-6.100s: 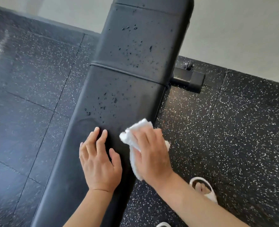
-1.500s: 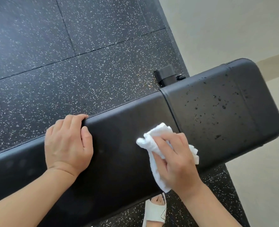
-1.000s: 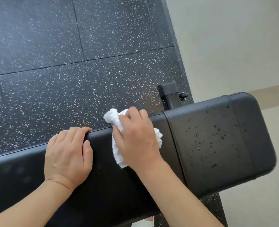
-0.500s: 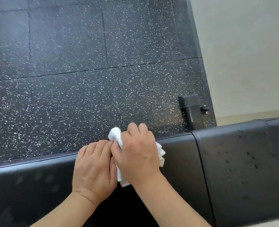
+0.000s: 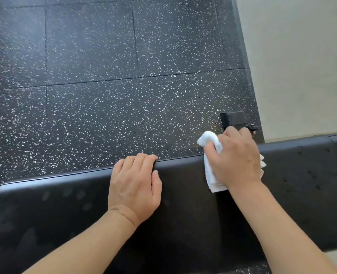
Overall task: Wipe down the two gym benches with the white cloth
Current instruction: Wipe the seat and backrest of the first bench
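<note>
My right hand [image 5: 235, 159] grips the white cloth [image 5: 211, 171] and presses it on the far edge of the black bench [image 5: 183, 210] — the padded tabletop running across my view. My left hand [image 5: 135, 184] rests on the pad, fingers curled over its far edge — beyond lies the speckled floor [image 5: 114, 86].

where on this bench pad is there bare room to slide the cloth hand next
Bare stretches of the bench: the long run left of the left hand, out to the rounded end, and the droplet-speckled section right of the right hand. It is tight along the far edge between the hands, where the white cloth sits.
</note>
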`<action>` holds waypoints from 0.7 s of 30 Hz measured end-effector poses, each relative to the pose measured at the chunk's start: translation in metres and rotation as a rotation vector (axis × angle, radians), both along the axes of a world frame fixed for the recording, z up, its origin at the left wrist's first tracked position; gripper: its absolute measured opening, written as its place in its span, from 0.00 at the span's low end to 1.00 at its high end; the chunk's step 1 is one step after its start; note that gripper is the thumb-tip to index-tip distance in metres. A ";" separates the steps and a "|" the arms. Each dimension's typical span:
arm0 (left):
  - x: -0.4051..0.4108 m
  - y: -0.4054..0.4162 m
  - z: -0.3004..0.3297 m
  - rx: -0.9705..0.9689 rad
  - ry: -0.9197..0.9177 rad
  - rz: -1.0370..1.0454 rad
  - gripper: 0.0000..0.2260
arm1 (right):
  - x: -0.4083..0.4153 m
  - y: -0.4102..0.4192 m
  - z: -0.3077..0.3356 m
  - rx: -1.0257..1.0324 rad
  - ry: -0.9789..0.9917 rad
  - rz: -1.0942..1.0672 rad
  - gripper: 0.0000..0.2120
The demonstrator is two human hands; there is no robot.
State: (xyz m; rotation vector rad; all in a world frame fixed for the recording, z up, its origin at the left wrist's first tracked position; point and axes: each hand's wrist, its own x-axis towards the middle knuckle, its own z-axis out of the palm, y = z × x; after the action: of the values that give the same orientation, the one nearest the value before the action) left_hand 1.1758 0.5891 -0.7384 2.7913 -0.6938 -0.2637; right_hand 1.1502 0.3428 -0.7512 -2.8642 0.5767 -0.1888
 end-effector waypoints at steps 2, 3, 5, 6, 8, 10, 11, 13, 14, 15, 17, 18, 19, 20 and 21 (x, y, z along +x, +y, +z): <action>0.000 0.000 0.000 -0.012 0.007 0.005 0.18 | 0.004 0.021 -0.001 0.003 -0.027 0.029 0.21; 0.000 0.000 0.000 -0.015 0.011 0.007 0.18 | 0.006 0.033 0.000 0.004 -0.036 0.041 0.20; -0.001 0.002 0.000 -0.021 0.018 0.008 0.18 | 0.009 0.052 0.000 0.003 -0.031 0.051 0.20; 0.000 0.003 0.000 -0.025 0.025 0.003 0.18 | 0.010 0.056 0.001 0.002 -0.023 0.050 0.20; 0.001 0.006 0.000 -0.037 0.044 -0.019 0.20 | 0.011 0.060 0.003 0.002 0.000 0.042 0.20; 0.003 0.010 0.002 -0.067 0.080 -0.039 0.21 | 0.010 0.064 0.006 0.008 0.024 0.036 0.20; 0.004 0.014 0.004 -0.086 0.103 -0.045 0.22 | 0.009 0.067 0.007 0.014 0.034 0.031 0.20; 0.005 0.032 0.008 -0.098 0.126 -0.043 0.24 | 0.011 0.080 0.009 0.028 0.054 0.014 0.21; 0.005 0.048 0.009 -0.085 0.125 -0.040 0.24 | 0.012 0.090 0.010 0.030 0.062 0.006 0.21; 0.005 0.067 0.011 -0.069 0.118 -0.040 0.25 | 0.015 0.103 0.011 0.028 0.070 0.002 0.22; 0.007 0.117 0.012 -0.047 0.093 -0.040 0.25 | 0.022 0.136 0.012 0.028 0.074 0.013 0.21; 0.010 0.144 0.012 -0.037 0.078 -0.033 0.25 | 0.027 0.156 0.013 0.035 0.067 0.027 0.20; 0.014 0.171 0.011 -0.027 0.064 -0.020 0.25 | 0.032 0.179 0.013 0.045 0.054 0.048 0.19; 0.018 0.197 0.010 -0.017 0.053 -0.003 0.25 | 0.037 0.203 0.013 0.056 0.037 0.071 0.18; 0.022 0.222 0.010 -0.005 0.046 0.017 0.25 | 0.041 0.227 0.014 0.068 0.022 0.090 0.17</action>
State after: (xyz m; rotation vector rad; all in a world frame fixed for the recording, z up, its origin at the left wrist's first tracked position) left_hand 1.1975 0.8108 -0.7284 2.7756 -0.6587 -0.3209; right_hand 1.1917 0.5700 -0.7374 -2.8220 0.4479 -0.1204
